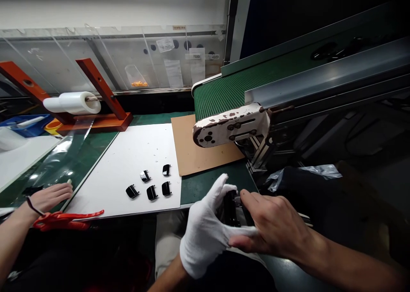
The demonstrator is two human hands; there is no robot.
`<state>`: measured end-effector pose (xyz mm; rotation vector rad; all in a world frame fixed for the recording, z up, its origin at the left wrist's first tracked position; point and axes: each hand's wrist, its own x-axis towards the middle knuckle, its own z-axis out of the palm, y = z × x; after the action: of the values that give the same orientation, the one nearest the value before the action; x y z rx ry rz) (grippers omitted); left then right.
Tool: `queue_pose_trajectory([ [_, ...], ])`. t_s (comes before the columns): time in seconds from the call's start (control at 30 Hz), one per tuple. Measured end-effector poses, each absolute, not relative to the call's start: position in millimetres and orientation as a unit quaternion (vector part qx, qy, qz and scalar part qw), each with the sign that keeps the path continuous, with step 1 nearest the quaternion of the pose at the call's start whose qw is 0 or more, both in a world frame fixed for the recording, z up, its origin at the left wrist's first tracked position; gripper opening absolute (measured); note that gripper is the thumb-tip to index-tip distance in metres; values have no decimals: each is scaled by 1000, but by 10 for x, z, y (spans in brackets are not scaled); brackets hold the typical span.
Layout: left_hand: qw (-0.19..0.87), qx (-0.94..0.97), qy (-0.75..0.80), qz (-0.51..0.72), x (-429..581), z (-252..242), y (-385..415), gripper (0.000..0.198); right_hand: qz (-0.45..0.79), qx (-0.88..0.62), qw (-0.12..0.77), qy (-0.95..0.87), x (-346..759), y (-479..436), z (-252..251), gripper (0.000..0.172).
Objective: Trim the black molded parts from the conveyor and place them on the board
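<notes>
My left hand (205,228), in a white glove, is closed round a black plastic part (229,208) at the table's front edge. The part is dark and its far side is hidden between my hands. My bare right hand (272,219) is curled close against it, index finger and thumb reaching to the part. A small grey piece shows by the right fingertips; what the palm holds is hidden. To the left, several glossy black plastic pieces (152,192) with small prongs lie on a white sheet (134,151).
A green conveyor belt (224,95) slopes down over a brown cardboard sheet (192,147). At left, a clear film roll (77,103) hangs on an orange stand (102,91). Another person's hand (53,197) rests on the film beside a red-handled tool (64,219).
</notes>
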<state>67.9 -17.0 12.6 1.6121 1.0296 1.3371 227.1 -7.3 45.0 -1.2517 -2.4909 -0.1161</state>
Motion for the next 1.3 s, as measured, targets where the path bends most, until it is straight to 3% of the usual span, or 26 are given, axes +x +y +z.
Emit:
queue_pose_trajectory([
  [0.4, 416, 603, 459, 502, 686, 108, -178, 97, -50, -433, 170, -884, 2272, -67, 398, 84],
  [1.3, 444, 566, 487, 494, 700, 12, -141, 91, -51, -412, 173, -893, 2274, -59, 300, 72],
])
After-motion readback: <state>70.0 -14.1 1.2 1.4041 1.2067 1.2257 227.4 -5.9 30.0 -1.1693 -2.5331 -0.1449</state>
